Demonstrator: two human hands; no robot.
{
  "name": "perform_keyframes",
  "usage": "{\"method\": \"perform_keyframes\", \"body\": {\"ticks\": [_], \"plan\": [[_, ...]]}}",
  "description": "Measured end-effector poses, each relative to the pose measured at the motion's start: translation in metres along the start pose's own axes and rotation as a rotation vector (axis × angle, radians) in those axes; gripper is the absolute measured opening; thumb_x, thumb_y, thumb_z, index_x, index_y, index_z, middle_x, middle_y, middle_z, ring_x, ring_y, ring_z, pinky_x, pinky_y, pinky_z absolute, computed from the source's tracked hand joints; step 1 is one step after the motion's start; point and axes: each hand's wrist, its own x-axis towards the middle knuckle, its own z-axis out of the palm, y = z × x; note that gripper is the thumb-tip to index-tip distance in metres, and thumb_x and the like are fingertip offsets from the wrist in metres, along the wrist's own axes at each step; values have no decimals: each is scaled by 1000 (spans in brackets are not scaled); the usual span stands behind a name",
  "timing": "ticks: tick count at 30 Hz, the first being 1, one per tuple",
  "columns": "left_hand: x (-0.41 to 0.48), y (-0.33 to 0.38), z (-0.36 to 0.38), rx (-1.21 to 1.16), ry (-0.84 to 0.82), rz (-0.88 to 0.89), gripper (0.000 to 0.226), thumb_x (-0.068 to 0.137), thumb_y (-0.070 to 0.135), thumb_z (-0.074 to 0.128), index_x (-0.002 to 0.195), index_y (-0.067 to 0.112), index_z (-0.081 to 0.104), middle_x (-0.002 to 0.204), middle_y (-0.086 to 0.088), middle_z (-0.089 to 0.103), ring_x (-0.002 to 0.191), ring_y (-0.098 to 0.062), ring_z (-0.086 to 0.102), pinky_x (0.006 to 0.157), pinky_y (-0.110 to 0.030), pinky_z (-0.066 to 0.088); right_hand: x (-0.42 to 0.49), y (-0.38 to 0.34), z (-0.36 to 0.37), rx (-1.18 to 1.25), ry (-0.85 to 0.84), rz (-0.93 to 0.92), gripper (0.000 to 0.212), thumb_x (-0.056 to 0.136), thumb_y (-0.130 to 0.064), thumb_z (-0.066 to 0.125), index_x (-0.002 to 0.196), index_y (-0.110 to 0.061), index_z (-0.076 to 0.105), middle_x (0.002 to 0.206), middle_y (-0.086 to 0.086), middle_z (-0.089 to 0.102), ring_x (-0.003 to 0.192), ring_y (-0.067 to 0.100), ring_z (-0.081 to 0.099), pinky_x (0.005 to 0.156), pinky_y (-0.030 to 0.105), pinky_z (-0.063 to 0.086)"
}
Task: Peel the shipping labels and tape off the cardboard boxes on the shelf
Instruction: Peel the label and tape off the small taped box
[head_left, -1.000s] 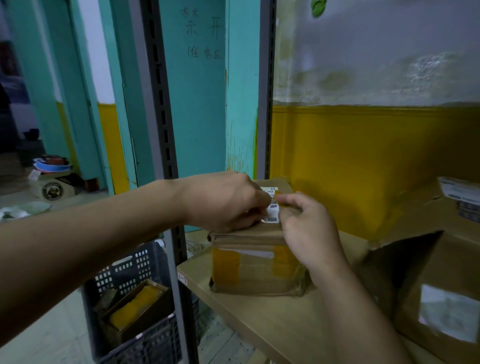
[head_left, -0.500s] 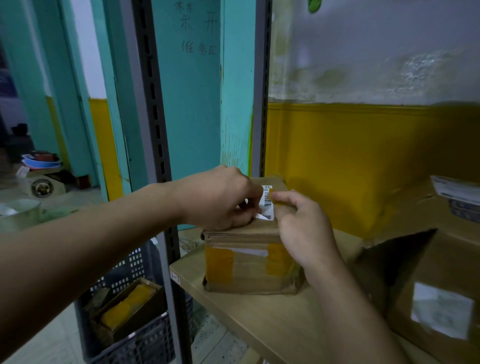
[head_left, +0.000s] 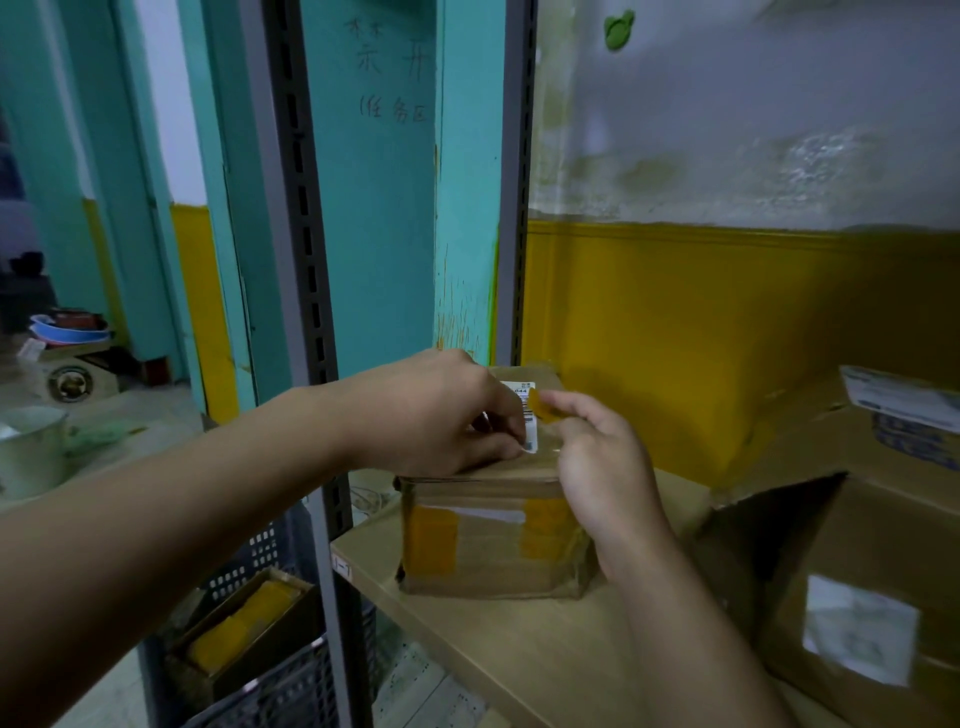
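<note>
The left hand (head_left: 441, 410) pinches the white barcode label (head_left: 528, 418) atop the small brown cardboard box (head_left: 483, 556). The right hand (head_left: 597, 467) pinches, apparently, a yellow tape strip (head_left: 544, 410).

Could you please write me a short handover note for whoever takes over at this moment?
Left hand: pinches the white label on top of the small box on the shelf.
Right hand: pinches a yellow tape piece beside that label.
Done: label corner looks lifted, not off.
Left: finish this label, the yellow patches on the box front, then the large box at right and its sticker.
</note>
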Motion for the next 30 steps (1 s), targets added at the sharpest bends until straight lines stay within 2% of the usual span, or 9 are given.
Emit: {"method": "perform_keyframes", "body": {"ticks": [2,6,9,13,30], "plan": [[1,0,0,35,5,8,17,96,34,60,107,31,72,101,16,73,88,0,65,80,-17,52,1,1,1,12,-3,-2,37,99,-10,40,126,-25,62,132,-8,56,123,11,49,102,31,42],[2,1,0,147,38,83,17,96,31,59,106,29,72,100,11,73,87,-6,66,76,-28,54,3,3,3,31,-1,12,38,98,-8,41,125,-23,63,132,-5,58,121,14,52,104,39,45],[2,2,1,225,52,131,19,97,32,53,99,23,70,90,6,70,79,-11,65,69,-34,54,3,3,3,29,0,14,39,97,-8,42,126,-24,62,131,-4,58,120,14,53,103,41,46],[2,3,3,220,89,116,19,96,32,53,91,22,68,82,5,67,70,-11,62,64,-34,53,3,4,4,25,-2,5,38,97,-8,42,125,-24,62,130,-5,59,119,14,53,102,41,46],[4,4,7,143,83,-58,18,94,35,54,85,22,63,73,5,65,64,-10,61,64,-33,52,4,7,5,-16,-4,-20,38,97,-9,42,127,-24,62,129,-5,59,119,13,54,102,41,47]]}}
